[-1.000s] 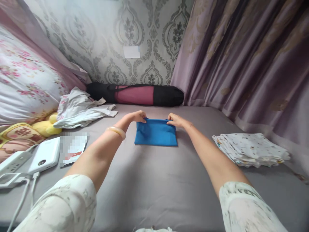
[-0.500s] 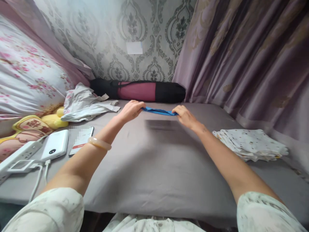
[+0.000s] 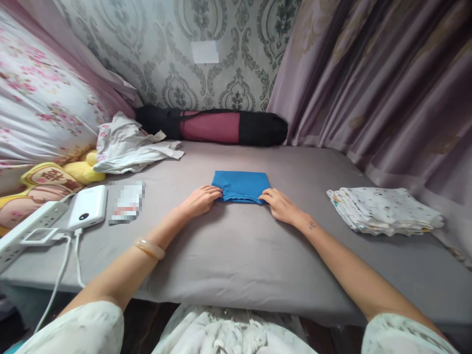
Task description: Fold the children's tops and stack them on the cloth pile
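A blue cloth garment [image 3: 241,184], folded into a flat rectangle, lies on the grey bed sheet [image 3: 236,250] in front of me. Its near edge is gathered like a waistband or hem; which one I cannot tell. My left hand [image 3: 204,199] pinches the near left corner between thumb and fingers. At the near right corner, my right hand [image 3: 278,202] grips the cloth the same way. A pale bangle [image 3: 149,249] circles my left forearm.
On the right lies a stack of folded white printed cloths [image 3: 385,210]. Leftward are a phone [image 3: 127,201], a white power bank [image 3: 88,206], a power strip [image 3: 33,231] with cables, a yellow plush [image 3: 83,172] and a crumpled white garment [image 3: 134,147]. A black-and-maroon bag [image 3: 210,127] lies along the wall.
Both hands have come down and nearer to me. The blue garment, held up edge-on before, now lies flat on the sheet with its top face showing. The view has tilted slightly.
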Available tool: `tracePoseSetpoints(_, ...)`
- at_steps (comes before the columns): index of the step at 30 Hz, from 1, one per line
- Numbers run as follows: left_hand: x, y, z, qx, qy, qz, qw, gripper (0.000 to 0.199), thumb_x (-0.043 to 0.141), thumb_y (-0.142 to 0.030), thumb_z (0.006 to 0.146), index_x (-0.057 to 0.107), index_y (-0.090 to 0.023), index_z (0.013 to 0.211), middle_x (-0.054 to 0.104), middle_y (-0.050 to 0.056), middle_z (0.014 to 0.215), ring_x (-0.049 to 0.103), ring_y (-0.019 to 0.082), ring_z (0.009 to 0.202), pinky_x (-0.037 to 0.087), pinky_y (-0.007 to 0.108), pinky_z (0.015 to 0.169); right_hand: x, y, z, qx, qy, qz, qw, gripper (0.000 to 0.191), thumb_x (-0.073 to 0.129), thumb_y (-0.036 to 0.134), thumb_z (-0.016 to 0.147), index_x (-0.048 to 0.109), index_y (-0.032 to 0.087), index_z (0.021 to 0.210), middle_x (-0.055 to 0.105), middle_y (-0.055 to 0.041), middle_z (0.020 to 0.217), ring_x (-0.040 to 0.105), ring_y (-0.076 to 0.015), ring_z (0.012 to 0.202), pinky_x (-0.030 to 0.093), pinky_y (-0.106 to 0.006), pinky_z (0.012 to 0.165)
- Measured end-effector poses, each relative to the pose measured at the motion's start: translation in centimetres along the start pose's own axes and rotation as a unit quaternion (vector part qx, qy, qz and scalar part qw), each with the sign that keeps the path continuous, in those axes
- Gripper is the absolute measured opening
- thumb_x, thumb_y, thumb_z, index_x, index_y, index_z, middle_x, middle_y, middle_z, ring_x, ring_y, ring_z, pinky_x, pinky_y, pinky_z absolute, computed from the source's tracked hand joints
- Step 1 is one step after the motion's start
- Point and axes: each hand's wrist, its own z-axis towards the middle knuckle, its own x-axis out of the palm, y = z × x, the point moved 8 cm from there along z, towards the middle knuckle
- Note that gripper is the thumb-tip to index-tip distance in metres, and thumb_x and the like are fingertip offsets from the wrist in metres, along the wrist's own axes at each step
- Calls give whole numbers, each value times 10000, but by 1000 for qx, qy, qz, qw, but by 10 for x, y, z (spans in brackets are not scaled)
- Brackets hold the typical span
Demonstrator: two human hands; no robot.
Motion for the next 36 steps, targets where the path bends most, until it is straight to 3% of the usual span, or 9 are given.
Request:
tracePoseSetpoints(4,-2,2,0,-41,-5,-34,999,401,425,-60,766,651,-201,1064,681,67,1184,605,201,1137,433,341,1008,-1,-6,0,7,-1,46,999,541,366,-47,770,648,193,1164,603,-100,1209,533,-211,1113,418,-335,964)
tracePoseSetpoints(8,-12,24,15,-170,-43,-69,982,302,416,-115,803,682,-192,925,718,55,921,660,188,867,498,298,838,-5,-16,16,50,5,78,996,472,373,-6,782,706,198,1047,672,-66,1099,592,-194,1037,435,-314,950)
tracePoseSetpoints(10,-18,35,28,-235,-84,-42,967,307,399,-152,850,684,-179,961,714,74,925,655,207,882,500,314,835,-10,-21,31,83,-22,73,994,452,362,31,825,704,192,1073,678,-66,1124,596,-194,1055,428,-318,970)
tracePoseSetpoints(12,-18,37,44,-263,-94,-5,960,340,388,-157,872,669,-165,1063,708,97,1022,643,230,983,486,340,895,-14,-24,47,117,-55,49,990,449,347,99,891,649,180,1212,629,-79,1267,551,-206,1168,391,-340,1031)
tracePoseSetpoints(15,1,28,70,-251,-40,31,967,396,374,-171,912,596,-149,1241,642,115,1256,555,250,1214,411,374,1039,-3,-21,71,159,-38,-2,987,493,313,261,979,455,155,1439,424,-100,1510,349,-248,1394,245,-436,1153)
tracePoseSetpoints(19,34,20,80,-270,26,65,960,494,305,-348,991,476,-120,1395,449,132,1492,310,298,1432,215,474,1176,25,-14,87,181,26,-48,982,568,263,407,1004,294,204,1534,222,-82,1610,127,-295,1484,107,-544,1179)
tracePoseSetpoints(25,50,23,71,-307,70,59,947,622,230,-480,996,330,-139,1507,273,135,1585,220,317,1468,199,533,1166,43,-17,86,212,65,-48,974,588,238,489,996,267,276,1543,170,-63,1625,125,-338,1479,121,-572,1166)
tracePoseSetpoints(33,49,25,73,-311,99,48,944,638,256,-485,986,304,-133,1515,247,151,1592,199,334,1471,186,556,1161,45,-20,88,221,79,-40,971,584,254,485,993,290,272,1536,168,-66,1625,120,-340,1479,108,-581,1163)
tracePoseSetpoints(36,48,28,78,-308,108,39,944,599,314,-457,971,371,-140,1477,306,159,1569,256,346,1448,233,571,1140,42,-21,91,221,103,-12,970,575,260,476,991,326,263,1521,193,-77,1618,148,-331,1475,124,-589,1158)
